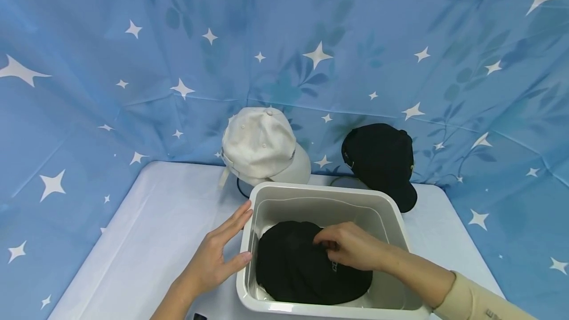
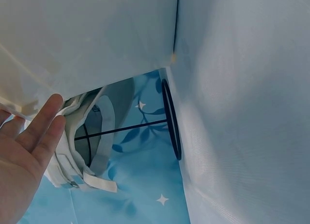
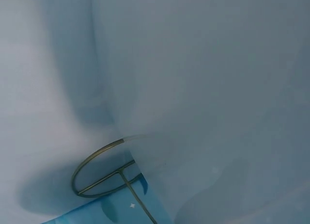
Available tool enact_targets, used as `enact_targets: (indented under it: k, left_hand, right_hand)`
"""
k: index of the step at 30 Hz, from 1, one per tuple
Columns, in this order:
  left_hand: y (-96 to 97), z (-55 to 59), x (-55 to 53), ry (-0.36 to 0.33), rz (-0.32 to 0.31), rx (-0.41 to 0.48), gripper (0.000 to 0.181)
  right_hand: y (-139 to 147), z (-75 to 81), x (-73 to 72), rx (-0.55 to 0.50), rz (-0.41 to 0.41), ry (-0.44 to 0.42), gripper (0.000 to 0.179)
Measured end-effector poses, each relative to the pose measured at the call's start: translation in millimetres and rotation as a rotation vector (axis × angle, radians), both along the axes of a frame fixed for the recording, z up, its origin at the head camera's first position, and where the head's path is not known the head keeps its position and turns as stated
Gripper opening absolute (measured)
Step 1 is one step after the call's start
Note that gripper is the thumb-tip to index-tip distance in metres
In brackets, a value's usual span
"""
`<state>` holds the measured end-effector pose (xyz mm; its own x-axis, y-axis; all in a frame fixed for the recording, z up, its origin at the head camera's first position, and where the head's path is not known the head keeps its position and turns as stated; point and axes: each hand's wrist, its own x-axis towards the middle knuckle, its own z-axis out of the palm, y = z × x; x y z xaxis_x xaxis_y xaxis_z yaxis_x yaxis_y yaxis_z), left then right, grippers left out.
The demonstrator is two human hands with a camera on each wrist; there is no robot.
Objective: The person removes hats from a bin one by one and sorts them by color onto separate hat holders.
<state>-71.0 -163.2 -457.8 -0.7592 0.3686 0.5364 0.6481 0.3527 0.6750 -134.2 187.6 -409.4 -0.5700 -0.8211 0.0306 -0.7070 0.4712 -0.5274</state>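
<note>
A black cap lies in a light grey plastic bin, pale lettering showing on its right side. My right hand reaches into the bin from the right, its curled fingers and thumb pinching the top of this cap. The fingertips are partly hidden against the black cloth. Along the bin's left side, my left hand rests with spread, straight fingers against the rim; the left wrist view shows the same hand by the bin's outer wall. The right wrist view does not show the right hand.
Behind the bin, a white cap hangs on a stand with a dark ring base. Another black cap is at the back right, near a brass-coloured stand base. A white cloth covers the table before a blue starred curtain.
</note>
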Motion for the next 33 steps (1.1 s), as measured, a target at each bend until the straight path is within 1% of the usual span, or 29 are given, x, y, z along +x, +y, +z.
enact_targets:
  k: [9, 16, 21, 30, 33]
  left_hand:
    - [-0.1, 1.0, -0.1, -0.004, 0.004, -0.001, 0.074]
    - [0.5, 0.4, -0.6, 0.001, -0.004, 0.003, 0.073]
    - [0.2, 0.4, -0.6, -0.002, -0.005, 0.007, 0.072]
    - [0.2, -0.9, -0.7, -0.001, -0.001, 0.003, 0.072]
    - [0.1, -0.5, -0.4, -0.009, -0.001, 0.002, 0.072]
  right_hand:
    - [6.3, 6.0, -0.3, -0.026, -0.018, 0.033, 0.031]
    - [9.7, 12.9, 1.2, -0.046, -0.016, 0.044, 0.032]
    - [12.7, 18.4, 1.9, -0.079, -0.007, 0.061, 0.034]
    - [18.6, 26.6, 3.4, -0.125, -0.045, 0.033, 0.037]
    - [20.3, 28.5, 3.9, -0.157, -0.046, 0.048, 0.038]
